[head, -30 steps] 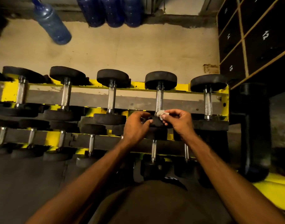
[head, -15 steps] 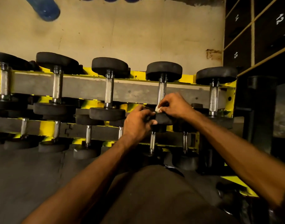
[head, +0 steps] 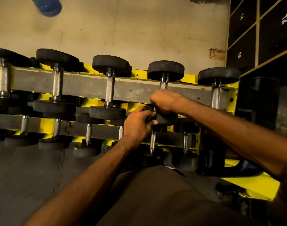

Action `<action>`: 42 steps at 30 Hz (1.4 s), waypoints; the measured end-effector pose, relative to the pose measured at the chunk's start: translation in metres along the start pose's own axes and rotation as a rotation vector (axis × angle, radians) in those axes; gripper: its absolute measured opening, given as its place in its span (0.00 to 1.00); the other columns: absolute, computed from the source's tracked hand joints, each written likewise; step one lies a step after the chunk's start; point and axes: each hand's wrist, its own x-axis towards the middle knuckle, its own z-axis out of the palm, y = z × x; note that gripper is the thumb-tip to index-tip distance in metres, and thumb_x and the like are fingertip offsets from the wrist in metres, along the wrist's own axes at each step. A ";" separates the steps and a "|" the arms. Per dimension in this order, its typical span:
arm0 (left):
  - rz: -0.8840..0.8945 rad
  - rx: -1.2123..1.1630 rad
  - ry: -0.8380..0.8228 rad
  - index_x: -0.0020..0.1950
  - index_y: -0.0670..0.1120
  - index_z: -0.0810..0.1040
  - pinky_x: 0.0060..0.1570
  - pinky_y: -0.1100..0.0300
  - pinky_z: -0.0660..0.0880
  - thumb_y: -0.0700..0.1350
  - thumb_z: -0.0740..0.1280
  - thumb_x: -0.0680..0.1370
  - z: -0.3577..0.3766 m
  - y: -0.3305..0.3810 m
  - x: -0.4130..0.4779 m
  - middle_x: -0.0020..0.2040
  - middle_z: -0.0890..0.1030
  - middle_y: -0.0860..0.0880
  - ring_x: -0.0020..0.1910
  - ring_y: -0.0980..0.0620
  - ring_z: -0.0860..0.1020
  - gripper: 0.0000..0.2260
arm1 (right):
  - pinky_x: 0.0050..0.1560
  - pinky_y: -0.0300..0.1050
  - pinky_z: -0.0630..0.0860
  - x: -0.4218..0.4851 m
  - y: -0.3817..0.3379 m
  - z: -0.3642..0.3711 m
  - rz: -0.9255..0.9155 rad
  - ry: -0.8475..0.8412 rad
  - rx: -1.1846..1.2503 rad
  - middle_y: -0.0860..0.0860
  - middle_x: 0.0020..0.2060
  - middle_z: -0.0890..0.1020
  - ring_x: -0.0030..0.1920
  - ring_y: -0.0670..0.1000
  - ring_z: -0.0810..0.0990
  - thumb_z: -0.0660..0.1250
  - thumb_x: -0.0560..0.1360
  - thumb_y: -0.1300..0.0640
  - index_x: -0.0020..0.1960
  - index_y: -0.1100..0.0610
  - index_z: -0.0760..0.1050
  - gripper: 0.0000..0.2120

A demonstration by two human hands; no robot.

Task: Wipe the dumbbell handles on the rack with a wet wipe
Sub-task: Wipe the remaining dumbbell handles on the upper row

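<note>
Right hand [head: 165,101] clenched round the handle [head: 163,85] of the fourth dumbbell on the top tier. Left hand [head: 138,123], just below it, gripped that dumbbell's near head [head: 169,119]. Both rested on the yellow rack [head: 190,78].

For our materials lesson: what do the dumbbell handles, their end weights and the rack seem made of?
Handles: bare metal, probably steel; silvery shine, crosshatched grip. End weights: likely rubber-coated; matte black, no glare. Rack: painted metal, seemingly; yellow coat chipped at edges.
</note>
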 end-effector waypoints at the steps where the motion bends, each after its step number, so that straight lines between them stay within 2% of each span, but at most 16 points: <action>1: -0.003 -0.005 0.009 0.57 0.50 0.85 0.46 0.54 0.80 0.50 0.76 0.74 0.001 -0.001 -0.001 0.51 0.77 0.56 0.47 0.54 0.78 0.13 | 0.41 0.43 0.71 -0.008 0.007 0.008 0.044 0.048 0.081 0.51 0.41 0.78 0.40 0.51 0.74 0.70 0.76 0.57 0.51 0.56 0.80 0.05; 4: -0.006 -0.016 0.029 0.58 0.49 0.85 0.47 0.53 0.81 0.50 0.76 0.74 0.005 -0.001 -0.003 0.51 0.76 0.57 0.47 0.55 0.78 0.13 | 0.42 0.41 0.78 -0.027 0.028 0.034 0.267 0.146 0.513 0.52 0.44 0.84 0.41 0.46 0.80 0.72 0.75 0.57 0.49 0.55 0.83 0.04; 6: -0.006 -0.015 0.043 0.59 0.49 0.84 0.48 0.53 0.81 0.49 0.76 0.74 0.007 0.000 -0.004 0.52 0.76 0.56 0.47 0.55 0.77 0.14 | 0.46 0.47 0.82 -0.027 0.036 0.047 0.404 0.162 0.740 0.49 0.41 0.84 0.43 0.46 0.81 0.73 0.74 0.58 0.46 0.53 0.84 0.02; 8: -0.016 -0.020 0.049 0.59 0.49 0.84 0.50 0.53 0.81 0.48 0.76 0.75 0.008 0.001 -0.005 0.52 0.77 0.56 0.48 0.56 0.77 0.14 | 0.47 0.53 0.83 -0.022 0.041 0.058 0.484 0.174 0.768 0.49 0.37 0.84 0.42 0.48 0.82 0.74 0.73 0.57 0.41 0.53 0.83 0.02; 10: -0.035 -0.030 0.056 0.60 0.49 0.84 0.52 0.53 0.81 0.47 0.75 0.75 0.010 0.002 -0.006 0.53 0.77 0.55 0.49 0.55 0.78 0.14 | 0.47 0.54 0.82 -0.018 0.045 0.066 0.525 0.165 0.765 0.49 0.36 0.83 0.42 0.50 0.82 0.73 0.73 0.58 0.39 0.53 0.83 0.04; 14: -0.061 -0.056 0.062 0.59 0.49 0.83 0.54 0.53 0.81 0.46 0.76 0.75 0.012 0.002 -0.006 0.53 0.77 0.55 0.50 0.55 0.78 0.13 | 0.48 0.50 0.81 -0.011 0.049 0.073 0.498 0.128 0.845 0.48 0.38 0.83 0.43 0.49 0.82 0.72 0.74 0.61 0.44 0.53 0.83 0.04; 18: -0.063 -0.043 0.061 0.56 0.50 0.83 0.51 0.52 0.81 0.47 0.77 0.74 0.011 0.004 -0.006 0.53 0.77 0.56 0.50 0.55 0.79 0.12 | 0.47 0.45 0.80 -0.001 0.046 0.070 0.488 0.081 0.864 0.47 0.39 0.81 0.43 0.47 0.81 0.71 0.74 0.64 0.47 0.55 0.83 0.06; 22: -0.074 -0.037 0.058 0.56 0.50 0.83 0.51 0.50 0.81 0.46 0.77 0.74 0.011 0.005 -0.006 0.53 0.77 0.56 0.49 0.54 0.78 0.11 | 0.40 0.40 0.77 -0.001 0.049 0.070 0.461 0.022 1.011 0.51 0.43 0.83 0.43 0.47 0.80 0.70 0.74 0.67 0.44 0.53 0.81 0.09; 25: -0.080 -0.031 0.045 0.56 0.49 0.83 0.54 0.50 0.81 0.45 0.76 0.74 0.010 0.006 -0.006 0.54 0.77 0.54 0.52 0.53 0.78 0.11 | 0.46 0.44 0.78 -0.009 0.054 0.075 0.490 0.059 1.101 0.53 0.44 0.84 0.47 0.50 0.80 0.70 0.73 0.67 0.44 0.56 0.83 0.08; 27: -0.072 -0.032 0.038 0.57 0.48 0.83 0.55 0.51 0.81 0.43 0.75 0.75 0.009 0.007 -0.007 0.55 0.77 0.53 0.53 0.52 0.78 0.11 | 0.50 0.44 0.77 -0.020 0.058 0.077 0.501 0.099 1.156 0.50 0.45 0.84 0.50 0.50 0.80 0.72 0.73 0.64 0.44 0.53 0.83 0.07; 30: -0.047 -0.042 0.046 0.56 0.47 0.82 0.52 0.50 0.81 0.42 0.75 0.75 0.010 0.005 -0.007 0.53 0.76 0.54 0.51 0.52 0.78 0.10 | 0.52 0.45 0.78 -0.031 0.060 0.073 0.402 0.129 1.125 0.47 0.44 0.84 0.50 0.48 0.81 0.74 0.72 0.62 0.46 0.51 0.84 0.07; 33: -0.027 -0.041 0.053 0.56 0.48 0.82 0.48 0.49 0.81 0.43 0.75 0.75 0.012 0.004 -0.007 0.51 0.75 0.54 0.50 0.52 0.78 0.11 | 0.50 0.44 0.79 -0.029 0.051 0.066 0.261 0.238 0.870 0.45 0.43 0.84 0.46 0.44 0.81 0.75 0.72 0.59 0.50 0.52 0.85 0.07; 36: -0.006 -0.033 0.050 0.57 0.47 0.82 0.49 0.48 0.81 0.44 0.75 0.75 0.011 0.002 -0.007 0.52 0.76 0.54 0.51 0.51 0.77 0.11 | 0.50 0.46 0.80 -0.018 0.044 0.065 0.181 0.530 0.618 0.49 0.46 0.82 0.45 0.45 0.78 0.73 0.74 0.58 0.52 0.56 0.84 0.08; 38: -0.005 -0.033 0.053 0.56 0.47 0.82 0.49 0.48 0.81 0.44 0.75 0.75 0.010 0.001 -0.007 0.52 0.76 0.54 0.51 0.52 0.77 0.11 | 0.49 0.46 0.80 -0.014 0.043 0.065 0.227 0.708 0.628 0.51 0.46 0.81 0.45 0.46 0.77 0.72 0.75 0.59 0.52 0.57 0.82 0.07; 40: -0.006 -0.033 0.055 0.56 0.47 0.82 0.48 0.48 0.81 0.45 0.75 0.75 0.010 0.002 -0.006 0.51 0.76 0.54 0.50 0.52 0.77 0.10 | 0.51 0.46 0.80 -0.015 0.041 0.066 0.187 0.666 0.649 0.50 0.48 0.81 0.47 0.46 0.77 0.72 0.74 0.58 0.53 0.56 0.82 0.08; 42: 0.003 -0.041 0.064 0.54 0.48 0.83 0.45 0.48 0.80 0.45 0.75 0.75 0.010 0.002 -0.006 0.50 0.76 0.54 0.48 0.51 0.77 0.09 | 0.56 0.46 0.79 -0.020 0.041 0.067 0.078 0.466 0.652 0.49 0.52 0.82 0.52 0.45 0.77 0.73 0.74 0.58 0.59 0.53 0.81 0.13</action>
